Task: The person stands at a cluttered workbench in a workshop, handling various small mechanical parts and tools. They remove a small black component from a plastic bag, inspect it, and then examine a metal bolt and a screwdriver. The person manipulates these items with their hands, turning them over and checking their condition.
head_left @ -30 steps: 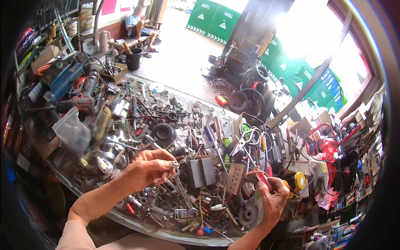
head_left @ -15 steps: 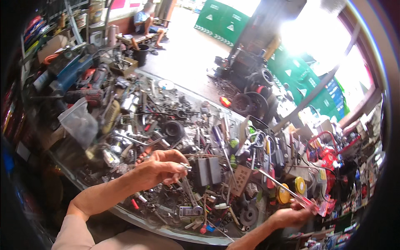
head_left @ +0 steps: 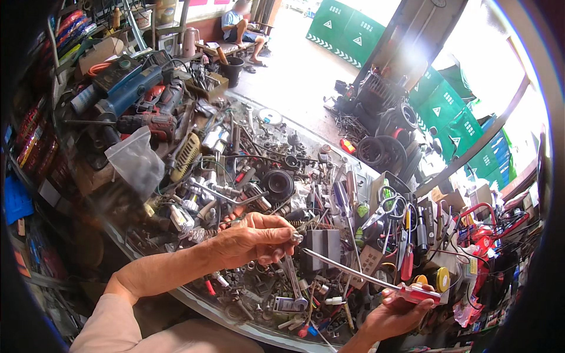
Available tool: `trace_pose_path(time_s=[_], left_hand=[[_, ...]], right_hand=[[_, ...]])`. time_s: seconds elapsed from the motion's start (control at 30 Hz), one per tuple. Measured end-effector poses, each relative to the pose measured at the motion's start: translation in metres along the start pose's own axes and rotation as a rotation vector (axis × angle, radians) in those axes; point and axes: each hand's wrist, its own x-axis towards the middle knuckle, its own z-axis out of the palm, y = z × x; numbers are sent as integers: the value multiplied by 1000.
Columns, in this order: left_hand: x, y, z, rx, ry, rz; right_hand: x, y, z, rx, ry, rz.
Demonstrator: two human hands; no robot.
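Held between the thumb and fingers of my left hand (head_left: pixel 262 237) is a small shiny metal part (head_left: pixel 296 237), too small to name. My right hand (head_left: pixel 398 315) is closed around the red handle of a long screwdriver (head_left: pixel 419 294). Its shaft slopes up and left, with the tip a little to the right of the metal part and apart from it in the picture. Below my left hand a wrench (head_left: pixel 292 276) lies among the clutter. A grey block (head_left: pixel 322 249) sits behind the screwdriver's shaft.
Loose parts and tools cover the glass-topped bench. Scissors (head_left: pixel 385 209) stand at the right, near a yellow tape roll (head_left: pixel 442 279). At the left lie a plastic bag (head_left: pixel 136 163) and a red drill (head_left: pixel 150 125). A person (head_left: pixel 241 29) sits far off on a bench.
My right hand has brought the screwdriver left, its tip now close to the small part in my left hand. The whole view has shifted, so the bench appears farther right.
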Motion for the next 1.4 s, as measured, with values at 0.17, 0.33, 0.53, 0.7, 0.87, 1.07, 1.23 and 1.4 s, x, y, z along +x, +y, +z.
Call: trace_pose_path(time_s=[0.17,0.33,0.53,0.7,0.87,1.07,1.23,1.4], left_hand=[[1,-3,0,10,-7,-9],[1,-4,0,18,16,-15],[1,-4,2,58,65,-5],[2,-6,0,71,93,2],[1,-6,2,97,128,-12],[2,-6,3,84,138,-1],[3,-6,2,62,149,6],[2,-4,1,29,134,-2]], right_hand=[[-1,1,1,-12,-35,-14],[-6,-6,21,-64,47,-37],[-5,-1,6,-86,-10,-33],[-8,-5,28,-66,86,-56],[-7,-2,16,-94,-34,-54],[-8,-2,18,-102,-85,-65],[-14,-6,26,-147,-164,-132],[-16,-8,27,-157,-170,-107]])
